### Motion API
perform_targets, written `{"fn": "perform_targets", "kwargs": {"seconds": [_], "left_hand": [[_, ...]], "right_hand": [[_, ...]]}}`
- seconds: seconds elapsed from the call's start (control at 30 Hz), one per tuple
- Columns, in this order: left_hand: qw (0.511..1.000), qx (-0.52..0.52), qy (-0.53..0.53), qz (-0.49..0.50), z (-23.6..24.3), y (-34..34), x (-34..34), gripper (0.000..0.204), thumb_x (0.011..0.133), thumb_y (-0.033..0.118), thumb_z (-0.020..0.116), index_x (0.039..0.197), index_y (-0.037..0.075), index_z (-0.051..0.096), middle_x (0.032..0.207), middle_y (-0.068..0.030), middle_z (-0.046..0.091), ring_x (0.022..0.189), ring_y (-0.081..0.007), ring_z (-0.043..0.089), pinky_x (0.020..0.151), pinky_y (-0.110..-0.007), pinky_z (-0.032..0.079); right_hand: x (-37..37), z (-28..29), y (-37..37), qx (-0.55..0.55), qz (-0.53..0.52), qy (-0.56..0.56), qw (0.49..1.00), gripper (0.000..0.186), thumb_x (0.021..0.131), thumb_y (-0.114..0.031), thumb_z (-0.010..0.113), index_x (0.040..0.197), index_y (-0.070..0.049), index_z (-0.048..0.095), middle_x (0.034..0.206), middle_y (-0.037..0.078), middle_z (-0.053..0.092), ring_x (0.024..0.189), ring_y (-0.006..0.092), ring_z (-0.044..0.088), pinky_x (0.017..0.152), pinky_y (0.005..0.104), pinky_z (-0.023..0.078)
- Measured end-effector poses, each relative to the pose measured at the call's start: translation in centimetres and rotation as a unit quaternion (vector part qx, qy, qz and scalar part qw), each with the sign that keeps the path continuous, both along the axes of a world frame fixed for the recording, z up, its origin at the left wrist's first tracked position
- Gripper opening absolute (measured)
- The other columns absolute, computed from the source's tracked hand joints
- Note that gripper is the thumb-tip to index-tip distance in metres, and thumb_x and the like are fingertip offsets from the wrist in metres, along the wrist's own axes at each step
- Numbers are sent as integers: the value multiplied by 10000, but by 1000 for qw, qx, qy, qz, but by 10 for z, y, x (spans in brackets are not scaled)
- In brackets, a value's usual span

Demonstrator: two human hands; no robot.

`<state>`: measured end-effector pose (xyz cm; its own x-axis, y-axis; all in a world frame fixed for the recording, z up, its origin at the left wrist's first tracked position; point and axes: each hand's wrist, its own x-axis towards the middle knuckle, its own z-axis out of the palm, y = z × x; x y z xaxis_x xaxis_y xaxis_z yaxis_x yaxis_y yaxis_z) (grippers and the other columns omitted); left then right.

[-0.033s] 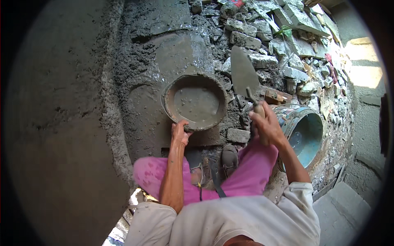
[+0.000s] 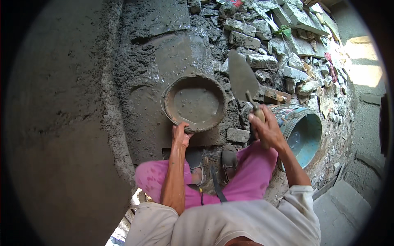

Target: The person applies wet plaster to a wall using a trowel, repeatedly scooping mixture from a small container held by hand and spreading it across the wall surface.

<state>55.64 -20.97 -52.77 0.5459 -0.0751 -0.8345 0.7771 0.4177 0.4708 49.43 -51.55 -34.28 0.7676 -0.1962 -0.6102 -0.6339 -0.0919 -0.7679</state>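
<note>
One round, grey-caked basin (image 2: pixel 197 83) of wet grey mortar (image 2: pixel 196 104), beyond the grey shoes (image 2: pixel 229 158), is gripped at its near rim by the left hand (image 2: pixel 181 135): likely heavy and slick, best held there. One pointed metal trowel (image 2: pixel 242 78), probably stiff, is clasped by its handle in the right hand (image 2: pixel 269 128).

Daylight falls from the right, burning pale, overexposed patches into the rough grey masonry wall (image 2: pixel 371 127), while the smooth, flat grey cement surface (image 2: pixel 69 139) on the left lies in dim shade. Soft glints mark the wet grey mortar (image 2: pixel 174 53), and the pointed grey metal trowel (image 2: pixel 242 78) looks slightly blurred. Fisheye distortion bends straight edges toward a black, rounded vignette.
</note>
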Motion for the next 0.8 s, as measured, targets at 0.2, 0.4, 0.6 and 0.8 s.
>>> {"fn": "perform_targets", "kwargs": {"seconds": [0.2,0.4,0.6,0.8], "left_hand": [[997,44,55,22,77,11,-28,475,726,28,597,1191,85,516,1085,-110,578,957,-281,620,740,-474,579],[988,142,65,16,229,37,-70,567,731,24,589,1272,114,446,1169,-77,531,1004,-259,597,731,-479,589],[975,218,-5,-41,407,65,-126,549,734,-21,544,1272,58,468,1067,-73,576,915,-213,612,676,-371,586],[971,233,-59,-18,565,55,-171,568,718,-46,529,1274,51,466,1037,-58,575,879,-174,600,694,-329,574]], "right_hand": [[-54,63,0,-159,111,-19,981,370,910,-330,650,1093,-25,549,808,139,609,647,273,622,616,409,494],[-72,171,39,-292,276,26,916,288,938,-306,588,1094,-71,535,895,188,649,709,403,651,598,486,516],[-77,246,83,-305,381,48,871,302,980,-376,487,1018,-76,493,876,222,650,676,391,658,550,512,503],[-100,342,95,-50,437,-31,898,398,982,-418,462,1001,-29,541,801,256,640,827,460,628,728,524,478]]}}
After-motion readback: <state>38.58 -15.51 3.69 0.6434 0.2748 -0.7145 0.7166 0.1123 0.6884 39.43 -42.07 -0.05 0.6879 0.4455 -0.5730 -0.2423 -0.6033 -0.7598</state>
